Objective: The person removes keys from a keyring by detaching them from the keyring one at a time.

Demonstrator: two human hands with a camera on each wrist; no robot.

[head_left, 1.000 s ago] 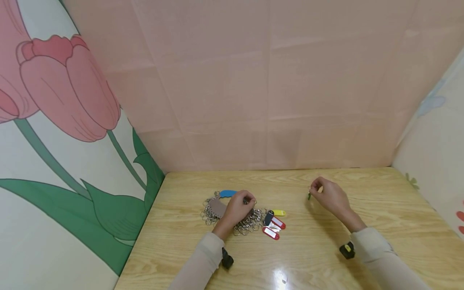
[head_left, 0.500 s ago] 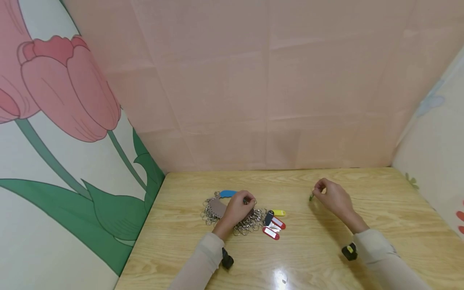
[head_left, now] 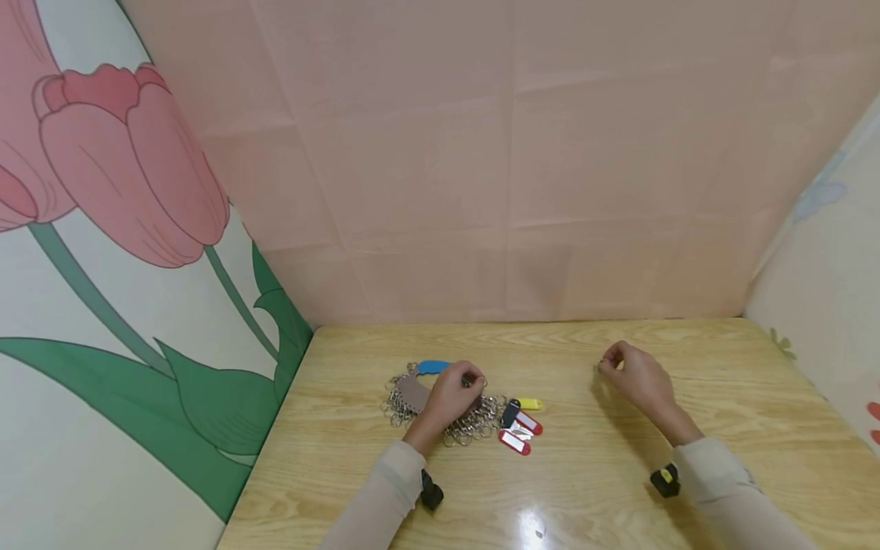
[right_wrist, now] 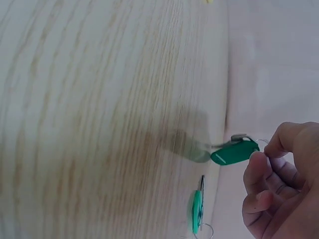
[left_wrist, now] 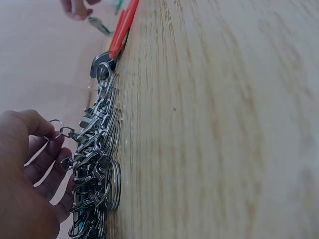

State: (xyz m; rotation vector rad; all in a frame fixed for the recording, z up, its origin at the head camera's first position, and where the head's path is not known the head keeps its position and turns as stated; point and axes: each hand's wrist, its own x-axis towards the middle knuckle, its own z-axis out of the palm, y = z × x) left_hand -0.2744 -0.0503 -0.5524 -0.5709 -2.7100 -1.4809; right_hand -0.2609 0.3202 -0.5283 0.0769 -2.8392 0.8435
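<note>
1. A white wall with pink painted tulips [head_left: 137, 168] stands at left, a creased peach cloth backdrop [head_left: 509, 168] behind, and a pale wood-grain table [head_left: 571, 473] below.
2. A flat grey-brown piece [head_left: 414, 393] lies on the table, a wavy-edged blue piece [head_left: 431, 367] at its far side.
3. The person's left hand [head_left: 450, 386] pinches a thin silver metal ring [left_wrist: 60, 121], lifting it off the heap of silver metal clasps and rings [head_left: 474, 422], apparently to keep that one separate.
4. Just right, a black oval tag [head_left: 511, 413], a yellow plastic tag [head_left: 529, 403] and two red-framed white tags [head_left: 514, 442] lie bunched together, perhaps to stay within reach.
5. The right hand [head_left: 639, 378] grasps the small wire ring [right_wrist: 261, 141] of a green plastic key tag [right_wrist: 234, 152] by its edge; the tag hangs above the table, probably leaving the ring accessible.
6. Near it is a second green tag [right_wrist: 196, 211].
</note>
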